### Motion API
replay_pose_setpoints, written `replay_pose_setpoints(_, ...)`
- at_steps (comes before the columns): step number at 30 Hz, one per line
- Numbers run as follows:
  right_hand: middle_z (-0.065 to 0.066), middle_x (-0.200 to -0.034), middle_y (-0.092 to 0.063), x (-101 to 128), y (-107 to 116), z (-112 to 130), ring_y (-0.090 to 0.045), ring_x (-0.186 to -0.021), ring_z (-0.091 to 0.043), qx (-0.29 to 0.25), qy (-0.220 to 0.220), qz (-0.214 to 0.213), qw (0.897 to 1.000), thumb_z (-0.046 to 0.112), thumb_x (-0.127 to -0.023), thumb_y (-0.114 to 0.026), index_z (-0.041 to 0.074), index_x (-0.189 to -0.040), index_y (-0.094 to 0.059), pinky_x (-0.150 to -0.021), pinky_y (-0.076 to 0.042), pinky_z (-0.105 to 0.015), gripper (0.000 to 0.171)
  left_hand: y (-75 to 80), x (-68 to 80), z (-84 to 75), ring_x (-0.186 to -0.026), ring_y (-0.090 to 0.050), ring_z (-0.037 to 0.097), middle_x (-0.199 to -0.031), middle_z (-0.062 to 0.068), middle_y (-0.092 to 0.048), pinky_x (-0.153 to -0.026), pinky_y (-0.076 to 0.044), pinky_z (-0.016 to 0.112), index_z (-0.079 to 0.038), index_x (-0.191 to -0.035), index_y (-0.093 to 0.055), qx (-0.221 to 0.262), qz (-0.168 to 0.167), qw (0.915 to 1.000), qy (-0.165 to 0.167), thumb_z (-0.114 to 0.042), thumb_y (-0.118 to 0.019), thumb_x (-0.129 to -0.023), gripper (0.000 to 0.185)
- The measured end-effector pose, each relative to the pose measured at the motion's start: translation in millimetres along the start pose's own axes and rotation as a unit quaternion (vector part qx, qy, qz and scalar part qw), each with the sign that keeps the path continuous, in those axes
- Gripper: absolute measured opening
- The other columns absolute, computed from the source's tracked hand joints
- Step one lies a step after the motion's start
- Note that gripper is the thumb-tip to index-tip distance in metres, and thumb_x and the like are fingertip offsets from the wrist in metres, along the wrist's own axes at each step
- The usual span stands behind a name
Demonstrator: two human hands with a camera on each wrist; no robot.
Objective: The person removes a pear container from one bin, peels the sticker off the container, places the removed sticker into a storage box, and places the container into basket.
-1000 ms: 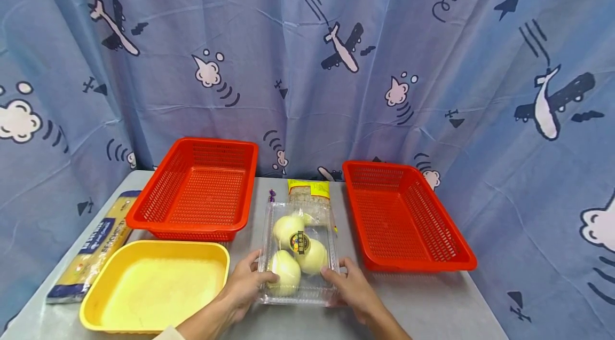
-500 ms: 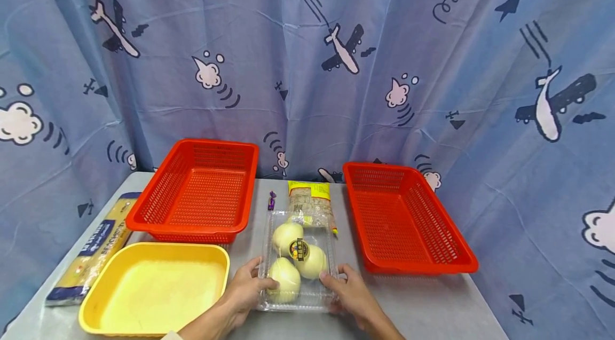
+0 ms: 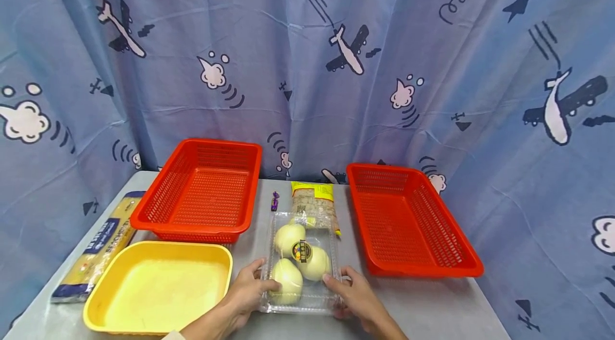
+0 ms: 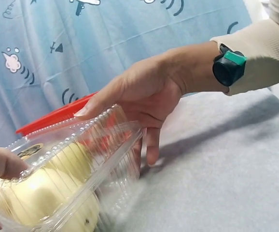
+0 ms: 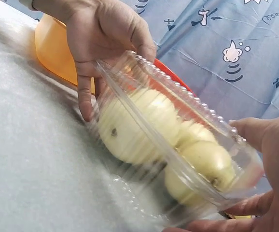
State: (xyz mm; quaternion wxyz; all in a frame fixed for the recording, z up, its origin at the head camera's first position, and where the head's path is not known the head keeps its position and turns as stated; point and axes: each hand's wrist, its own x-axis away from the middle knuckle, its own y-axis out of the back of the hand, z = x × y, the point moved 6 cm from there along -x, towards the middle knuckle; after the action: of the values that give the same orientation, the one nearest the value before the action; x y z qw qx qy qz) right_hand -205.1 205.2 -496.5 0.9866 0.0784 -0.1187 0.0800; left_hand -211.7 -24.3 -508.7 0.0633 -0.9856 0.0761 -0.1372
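A clear plastic clamshell box (image 3: 312, 294) with several pale yellow, pear-like fruits (image 3: 290, 239) lies between both hands in the head view. Its lid is down and bears a round dark label (image 3: 301, 251). My left hand (image 3: 246, 293) grips the box's near left side, thumb over the lid edge. On the opposite side my right hand (image 3: 356, 296) holds it the same way, thumb on top. From the left wrist, the right hand (image 4: 146, 92) shows with its fingers at the box wall. Whether the box bottom touches the table cannot be told.
Behind the box lie a yellow-topped packet (image 3: 314, 198) and a small purple-wrapped candy (image 3: 275, 201). Red baskets stand at left (image 3: 206, 196) and right (image 3: 408, 222). A yellow basin (image 3: 158, 286) is near left, beside a long noodle-like packet (image 3: 98, 249). A patterned curtain (image 3: 307, 62) hangs behind.
Both hands have brought the box slightly nearer to me, uncovering more of the candy and the yellow-topped packet behind. The grip looks the same; the head view has shifted a little.
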Motion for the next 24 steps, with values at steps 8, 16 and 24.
replay_pose_setpoints(8,-0.014,-0.097,-0.062,6,15,10,-0.06,-0.07,-0.024,0.046,-0.005,-0.017,0.999,0.031,-0.09,-0.069,-0.014,-0.131,-0.043,-0.057,-0.056,-0.047,0.067,-0.1,-0.8,1.1,-0.1,-0.049,0.035,-0.129,0.038,-0.034,-0.075,-0.052,0.043,0.015,-0.145,-0.017,-0.006,-0.006,1.0,0.002,0.002,-0.067,-0.076,0.086)
replay_pose_setpoints(16,-0.021,-0.106,-0.064,9,24,27,-0.064,-0.078,-0.029,0.077,0.026,-0.034,0.996,0.026,-0.089,-0.07,-0.013,-0.136,-0.039,-0.065,-0.056,-0.048,0.069,-0.6,-1.5,3.2,-0.097,-0.051,0.033,-0.125,0.035,-0.037,-0.073,-0.053,0.043,0.015,-0.145,-0.018,-0.007,-0.003,0.9999,0.009,0.001,-0.068,-0.078,0.085)
replay_pose_setpoints(24,-0.021,-0.107,-0.062,13,25,57,-0.063,-0.085,-0.028,0.106,0.086,-0.04,0.99,0.017,-0.086,-0.073,-0.01,-0.132,-0.047,-0.07,-0.055,-0.045,0.06,-0.1,-1.0,3.3,-0.095,-0.052,0.032,-0.124,0.034,-0.038,-0.073,-0.053,0.044,0.014,-0.145,-0.018,-0.005,-0.003,1.0,0.005,0.001,-0.067,-0.077,0.085)
